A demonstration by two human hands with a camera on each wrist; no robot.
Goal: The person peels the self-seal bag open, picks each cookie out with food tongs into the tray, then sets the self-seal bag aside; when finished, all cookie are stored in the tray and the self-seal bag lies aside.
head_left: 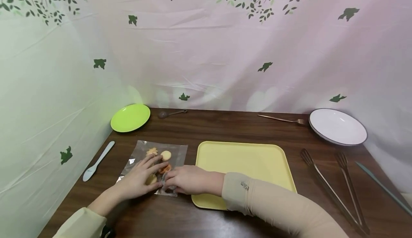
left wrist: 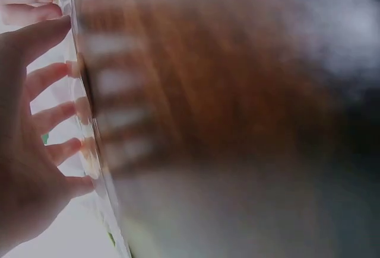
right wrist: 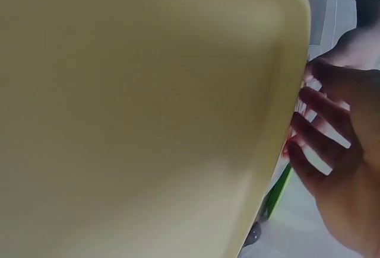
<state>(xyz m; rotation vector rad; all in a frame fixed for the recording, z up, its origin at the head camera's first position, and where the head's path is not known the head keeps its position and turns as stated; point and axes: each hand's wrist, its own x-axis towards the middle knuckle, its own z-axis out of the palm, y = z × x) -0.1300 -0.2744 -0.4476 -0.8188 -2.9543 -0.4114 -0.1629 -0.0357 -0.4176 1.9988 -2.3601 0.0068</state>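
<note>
A clear plastic bag lies flat on the table with several cookie-like pieces in it: a pale round one, a flower-shaped one and a reddish-orange one. My left hand rests on the bag with its fingers spread, partly covering another round piece. At the bag's lower right corner, the fingertips of my right hand touch the plastic, slightly bent and apart. The left wrist view shows the left fingers touching down on the bag. In the right wrist view both hands' fingertips come close together.
Beneath my right forearm lies a yellow tray. Around the table are a green plate, pale spatula, small brown spoon, copper fork, white plate, metal tongs and a teal stick.
</note>
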